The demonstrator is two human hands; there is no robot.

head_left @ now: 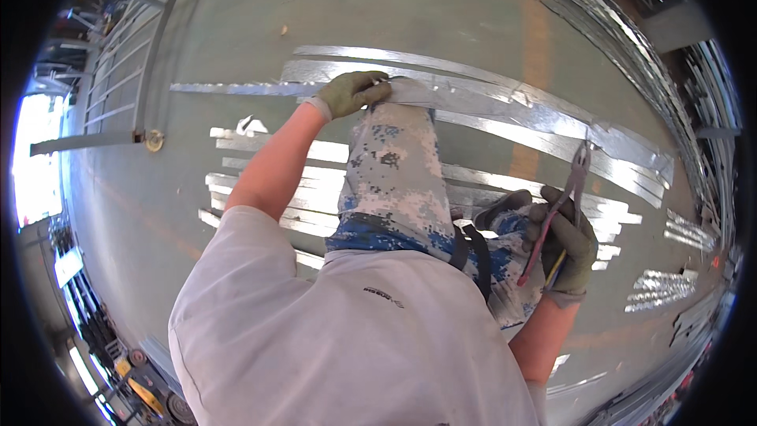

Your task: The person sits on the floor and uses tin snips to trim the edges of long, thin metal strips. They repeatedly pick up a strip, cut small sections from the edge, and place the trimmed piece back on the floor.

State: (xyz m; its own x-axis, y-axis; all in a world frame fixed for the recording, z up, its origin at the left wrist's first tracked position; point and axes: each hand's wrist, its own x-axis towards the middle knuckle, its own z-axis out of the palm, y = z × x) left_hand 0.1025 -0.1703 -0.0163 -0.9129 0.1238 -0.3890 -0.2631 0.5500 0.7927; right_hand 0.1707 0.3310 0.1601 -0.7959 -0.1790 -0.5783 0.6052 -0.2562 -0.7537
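Observation:
A long, shiny strip of sheet metal (481,104) lies across my raised knee (392,150), running from the far left to the right. My left hand (356,95), in a green-grey glove, is closed on this strip beside the knee. My right hand (569,241), gloved alike, holds a pair of pliers (581,167) with reddish handles. The jaws of the pliers meet the strip's near edge towards its right end; whether they are clamped on it is too small to tell. Something thin and yellow (557,267) also shows in the right palm.
More metal strips (315,177) lie on the floor under and around my legs. Short pieces (661,290) rest farther right. Long metal lengths (611,20) are stacked along the right side. A wheeled metal rack (142,71) stands at the far left, and a yellow machine (142,390) at the lower left.

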